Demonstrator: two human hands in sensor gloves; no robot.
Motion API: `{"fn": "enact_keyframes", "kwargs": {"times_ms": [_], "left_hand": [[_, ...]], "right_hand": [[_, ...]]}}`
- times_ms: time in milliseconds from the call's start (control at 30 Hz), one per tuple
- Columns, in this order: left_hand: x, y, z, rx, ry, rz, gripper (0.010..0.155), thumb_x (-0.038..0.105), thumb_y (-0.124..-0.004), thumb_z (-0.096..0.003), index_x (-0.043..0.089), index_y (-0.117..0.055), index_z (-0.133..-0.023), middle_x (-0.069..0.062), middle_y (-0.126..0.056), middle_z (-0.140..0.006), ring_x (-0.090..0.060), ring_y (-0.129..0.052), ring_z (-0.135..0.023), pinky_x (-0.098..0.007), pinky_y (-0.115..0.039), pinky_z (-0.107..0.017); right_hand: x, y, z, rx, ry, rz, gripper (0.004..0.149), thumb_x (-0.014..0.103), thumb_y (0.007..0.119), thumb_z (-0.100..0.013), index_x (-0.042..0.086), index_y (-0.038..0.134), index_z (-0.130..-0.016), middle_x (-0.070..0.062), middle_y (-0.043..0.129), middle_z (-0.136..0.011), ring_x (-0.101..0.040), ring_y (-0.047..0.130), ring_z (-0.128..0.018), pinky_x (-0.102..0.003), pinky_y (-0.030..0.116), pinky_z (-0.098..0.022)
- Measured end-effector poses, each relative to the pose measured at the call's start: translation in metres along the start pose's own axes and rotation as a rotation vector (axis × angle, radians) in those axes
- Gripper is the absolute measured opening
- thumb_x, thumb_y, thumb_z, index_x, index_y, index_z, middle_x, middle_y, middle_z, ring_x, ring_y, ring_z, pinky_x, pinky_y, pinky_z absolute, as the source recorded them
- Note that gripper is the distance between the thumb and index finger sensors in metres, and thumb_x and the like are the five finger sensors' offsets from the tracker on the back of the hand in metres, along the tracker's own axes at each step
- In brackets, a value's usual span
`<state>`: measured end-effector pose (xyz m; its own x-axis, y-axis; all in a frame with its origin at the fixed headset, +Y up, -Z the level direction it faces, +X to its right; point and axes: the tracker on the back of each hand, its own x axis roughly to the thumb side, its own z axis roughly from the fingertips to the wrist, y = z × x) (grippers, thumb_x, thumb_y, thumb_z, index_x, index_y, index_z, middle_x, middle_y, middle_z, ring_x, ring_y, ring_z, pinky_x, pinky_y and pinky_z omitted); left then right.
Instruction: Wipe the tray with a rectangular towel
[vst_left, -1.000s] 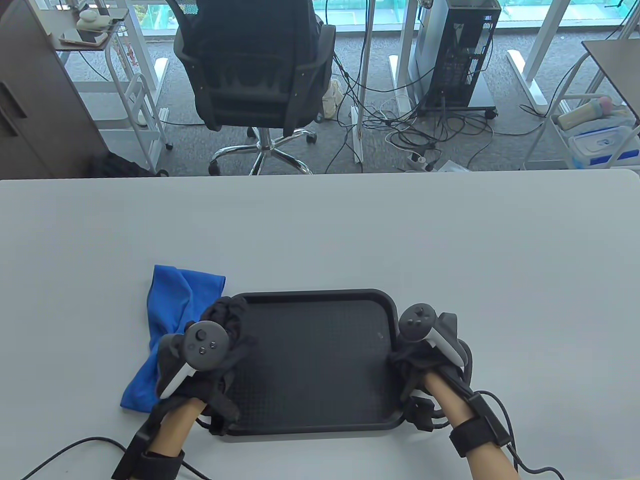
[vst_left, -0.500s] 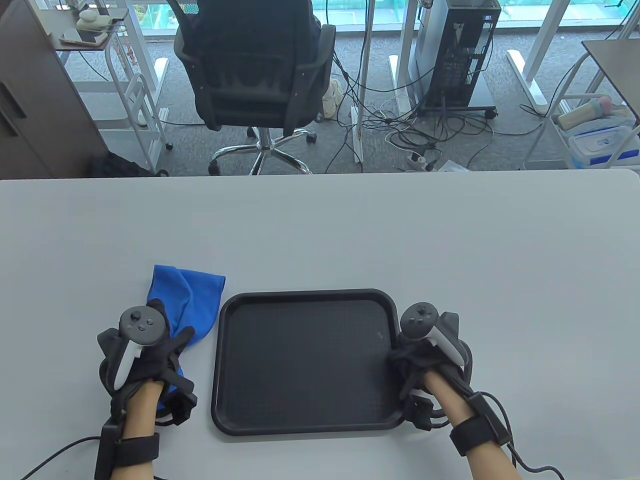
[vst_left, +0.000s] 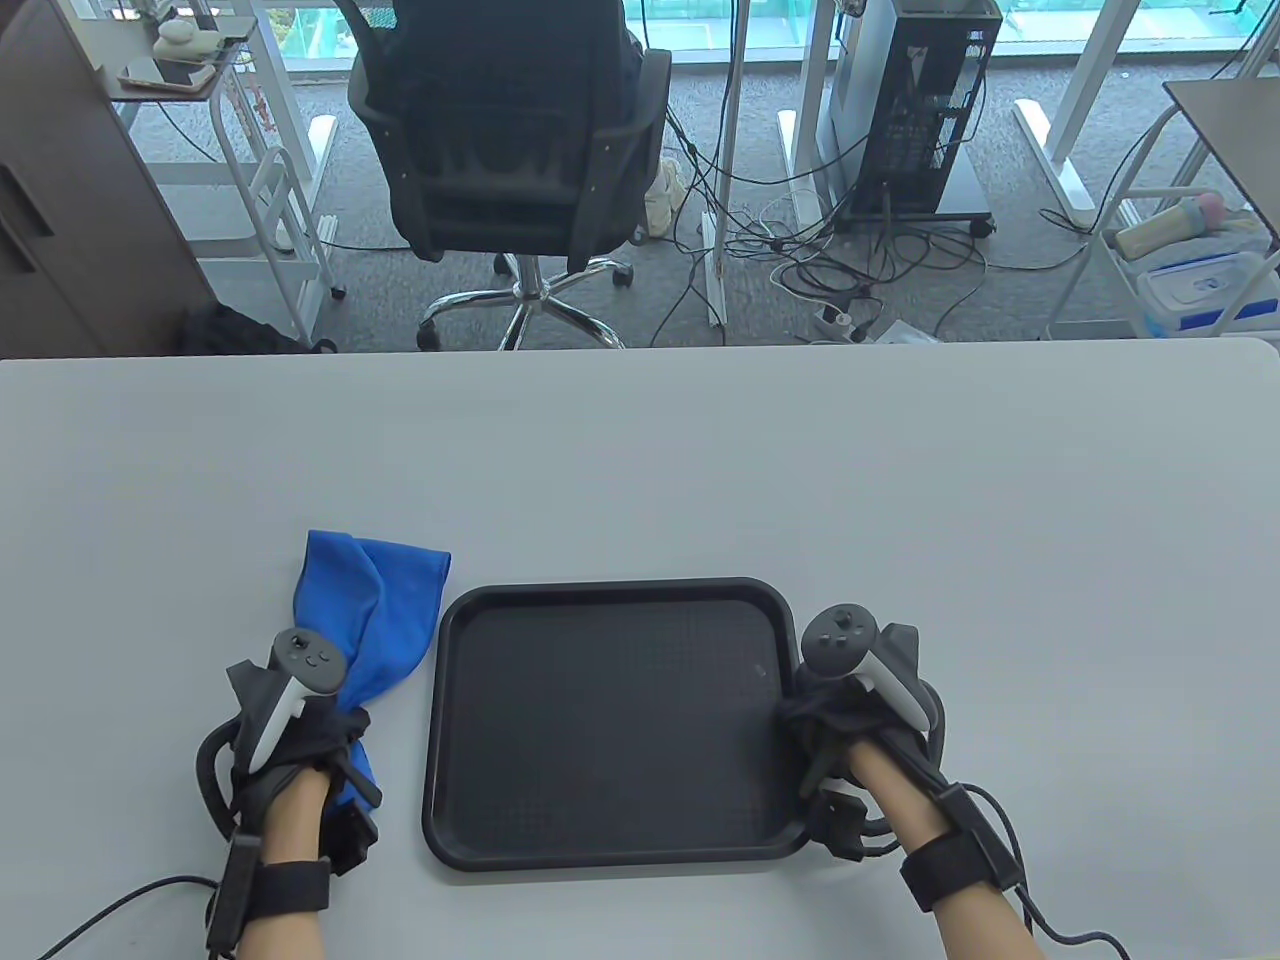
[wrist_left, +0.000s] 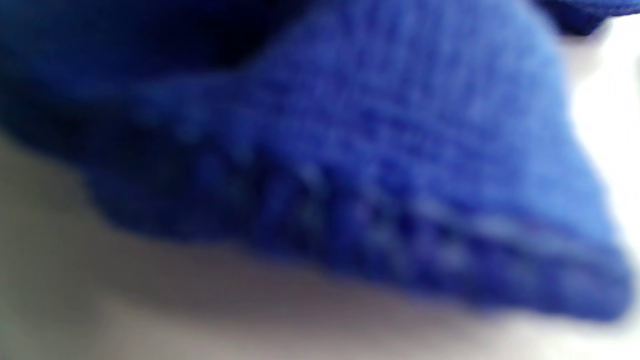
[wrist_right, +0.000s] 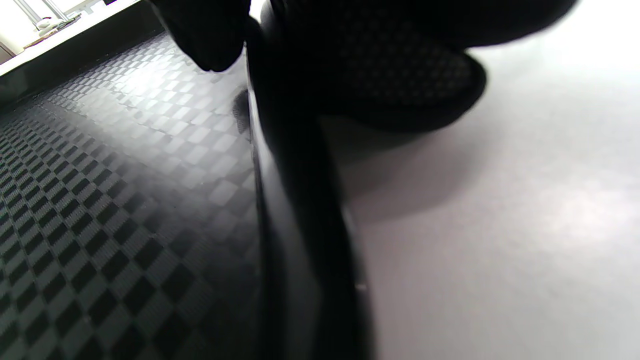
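Observation:
A black rectangular tray (vst_left: 610, 720) with a checkered floor lies near the table's front edge. A crumpled blue towel (vst_left: 385, 600) lies on the table just left of it. My left hand (vst_left: 335, 725) sits on the towel's near end with its fingers curled into the cloth. The left wrist view is filled by the blurred blue towel (wrist_left: 380, 165). My right hand (vst_left: 815, 720) holds the tray's right rim (wrist_right: 295, 200). In the right wrist view the thumb (wrist_right: 210, 35) is inside the tray and the fingers (wrist_right: 400, 75) are outside it.
The grey table (vst_left: 640, 470) stretches behind the tray. Glove cables (vst_left: 120, 900) trail off the front edge at both wrists. An office chair (vst_left: 510, 130) and a computer tower (vst_left: 920, 100) stand on the floor beyond the table's far edge.
My left hand moved left off the tray's left edge onto the towel, then drew its spread fingers together on the cloth. My right hand and the tray have stayed put.

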<state>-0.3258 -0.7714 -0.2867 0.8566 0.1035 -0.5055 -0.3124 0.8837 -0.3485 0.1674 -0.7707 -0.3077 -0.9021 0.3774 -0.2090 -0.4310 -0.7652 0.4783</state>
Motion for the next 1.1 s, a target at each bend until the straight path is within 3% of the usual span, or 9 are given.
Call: {"fn": "enact_keyframes", "kwargs": {"times_ms": [67, 167, 233, 467, 700, 833, 967, 1100], "left_hand": [[0.0, 0.002, 0.001, 0.072, -0.01, -0.002, 0.072, 0.037, -0.077, -0.0488, 0.025, -0.04, -0.109, -0.01, -0.039, -0.117, -0.035, -0.042, -0.112, -0.06, -0.044, -0.076], [0.0, 0.011, 0.004, 0.231, -0.046, -0.026, 0.066, 0.034, -0.079, -0.0479, 0.026, -0.05, -0.107, -0.009, -0.058, -0.113, -0.029, -0.07, -0.103, -0.053, -0.063, -0.071], [-0.001, 0.015, 0.007, 0.276, -0.064, -0.016, 0.064, 0.033, -0.08, -0.0477, 0.027, -0.053, -0.106, -0.008, -0.064, -0.111, -0.023, -0.083, -0.094, -0.049, -0.071, -0.067], [0.007, 0.044, 0.027, 0.398, -0.191, 0.154, 0.063, 0.031, -0.079, -0.0487, 0.026, -0.053, -0.106, -0.009, -0.064, -0.111, -0.023, -0.085, -0.091, -0.049, -0.072, -0.065], [0.041, 0.077, 0.077, 0.537, -0.459, 0.242, 0.062, 0.031, -0.076, -0.0509, 0.024, -0.052, -0.108, -0.012, -0.062, -0.112, -0.026, -0.084, -0.091, -0.052, -0.071, -0.065], [0.08, 0.084, 0.107, 0.519, -0.645, 0.219, 0.06, 0.031, -0.075, -0.0523, 0.025, -0.053, -0.108, -0.013, -0.063, -0.112, -0.026, -0.085, -0.091, -0.052, -0.071, -0.064], [0.125, 0.081, 0.12, 0.41, -0.776, 0.196, 0.059, 0.031, -0.075, -0.0525, 0.026, -0.056, -0.108, -0.013, -0.065, -0.112, -0.026, -0.086, -0.089, -0.052, -0.071, -0.064], [0.175, 0.07, 0.128, 0.365, -0.862, 0.119, 0.058, 0.031, -0.075, -0.0524, 0.026, -0.057, -0.108, -0.013, -0.066, -0.112, -0.026, -0.087, -0.089, -0.052, -0.071, -0.064]], "right_hand": [[0.0, 0.0, 0.0, 0.001, 0.0, -0.001, 0.061, 0.033, 0.079, -0.046, -0.002, 0.052, -0.089, -0.013, 0.084, -0.053, -0.024, 0.094, -0.029, -0.04, 0.082, -0.018], [0.0, 0.0, 0.0, 0.003, 0.002, 0.0, 0.061, 0.033, 0.079, -0.046, -0.002, 0.052, -0.089, -0.013, 0.084, -0.053, -0.024, 0.094, -0.029, -0.04, 0.082, -0.018], [0.0, 0.0, 0.0, 0.003, 0.003, 0.001, 0.061, 0.033, 0.079, -0.046, -0.002, 0.052, -0.089, -0.013, 0.084, -0.053, -0.024, 0.094, -0.029, -0.04, 0.082, -0.018], [0.0, -0.001, 0.0, -0.015, 0.015, 0.01, 0.06, 0.035, 0.078, -0.046, -0.001, 0.054, -0.088, -0.013, 0.086, -0.051, -0.023, 0.095, -0.027, -0.04, 0.083, -0.016], [0.0, -0.001, 0.0, -0.028, 0.024, 0.001, 0.058, 0.037, 0.078, -0.046, 0.0, 0.058, -0.086, -0.013, 0.087, -0.049, -0.023, 0.096, -0.025, -0.04, 0.083, -0.015], [0.0, -0.001, 0.0, -0.026, 0.028, -0.006, 0.057, 0.037, 0.078, -0.046, 0.001, 0.059, -0.085, -0.013, 0.087, -0.049, -0.023, 0.096, -0.024, -0.039, 0.083, -0.014], [-0.001, -0.001, 0.0, -0.017, 0.035, -0.023, 0.056, 0.037, 0.078, -0.046, 0.001, 0.059, -0.085, -0.013, 0.087, -0.049, -0.023, 0.096, -0.024, -0.039, 0.083, -0.014], [-0.001, -0.001, 0.0, -0.021, 0.037, -0.017, 0.056, 0.037, 0.078, -0.046, 0.001, 0.059, -0.085, -0.013, 0.087, -0.049, -0.023, 0.096, -0.024, -0.04, 0.083, -0.014]]}}
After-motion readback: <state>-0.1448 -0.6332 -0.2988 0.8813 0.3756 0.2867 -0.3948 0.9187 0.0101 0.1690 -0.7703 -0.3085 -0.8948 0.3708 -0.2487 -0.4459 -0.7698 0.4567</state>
